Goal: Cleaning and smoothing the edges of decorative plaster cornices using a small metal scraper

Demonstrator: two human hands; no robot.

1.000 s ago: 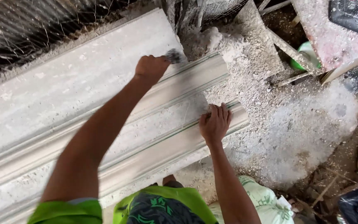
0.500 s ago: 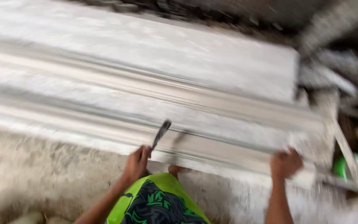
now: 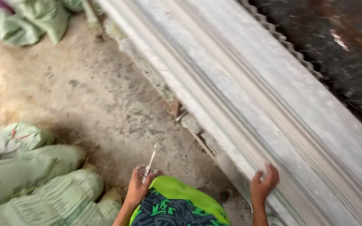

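Green woven sacks (image 3: 34,180) stacked lower left; more green sacks (image 3: 30,21) upper left.

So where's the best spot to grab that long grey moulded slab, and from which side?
Probably the near stepped edge of the long moulded slab, where the right hand already rests. Come from the dirt floor side: that edge overhangs its supports, so fingers can hook over the lip. The left hand holds a thin metal tool.
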